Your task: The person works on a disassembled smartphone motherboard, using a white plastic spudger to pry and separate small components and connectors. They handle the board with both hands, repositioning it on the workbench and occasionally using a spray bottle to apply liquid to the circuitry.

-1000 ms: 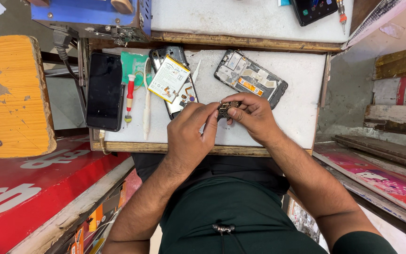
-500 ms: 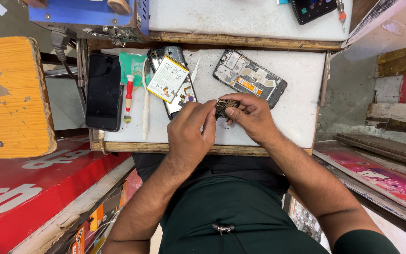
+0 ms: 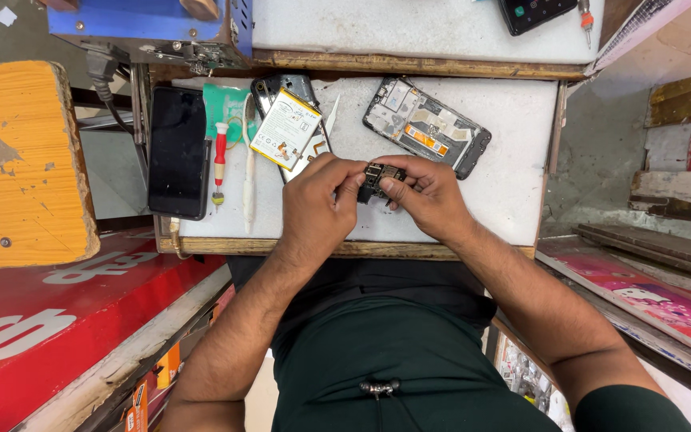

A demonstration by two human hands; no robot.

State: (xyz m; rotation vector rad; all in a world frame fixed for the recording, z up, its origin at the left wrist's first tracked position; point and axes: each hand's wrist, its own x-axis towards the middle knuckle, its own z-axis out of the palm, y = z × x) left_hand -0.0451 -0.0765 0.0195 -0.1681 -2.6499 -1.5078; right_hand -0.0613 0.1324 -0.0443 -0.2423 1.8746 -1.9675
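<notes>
While both hands, left hand (image 3: 319,210) and right hand (image 3: 428,196), pinch the small circuit board (image 3: 378,177), the opened phone (image 3: 426,126) lies gutted, its battery (image 3: 285,128) out, so teardown looks well along.

A small dark circuit board (image 3: 379,178), tilted slightly, sits pinched between my fingertips, components facing up at me.

White worktop (image 3: 513,184) wood-edged; yellow stool (image 3: 17,160) left; red signboard (image 3: 33,336) below
</notes>
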